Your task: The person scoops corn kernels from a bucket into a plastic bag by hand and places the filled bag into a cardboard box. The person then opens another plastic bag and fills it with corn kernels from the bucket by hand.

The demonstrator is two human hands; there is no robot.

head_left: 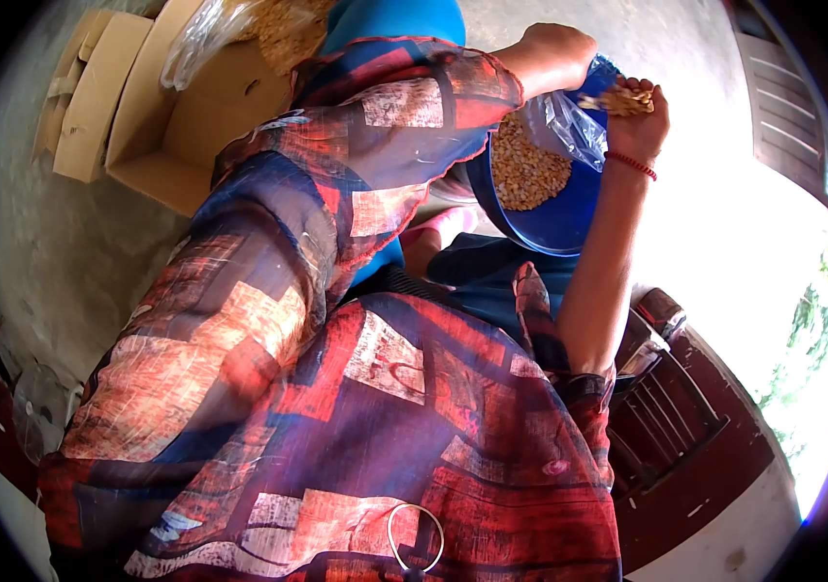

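My left hand [559,47] is closed at the top edge of a clear and blue plastic bag [579,131], which hangs over the blue bucket [540,236]. Beside it, my right hand [645,121], with a red bead bracelet at the wrist, has its fingers curled round a handful of golden-brown pieces [625,100]. Some of these pieces stick out toward the bag's mouth. Inside the bucket lie many loose pale and orange-brown pieces [527,167], partly hidden by the bag.
An open cardboard box [210,136] stands at the upper left, with clear plastic [202,44] and a heap of similar pieces [288,34]. A foot in pink [448,225] is below the bucket. Dark slatted furniture [666,412] stands at the lower right.
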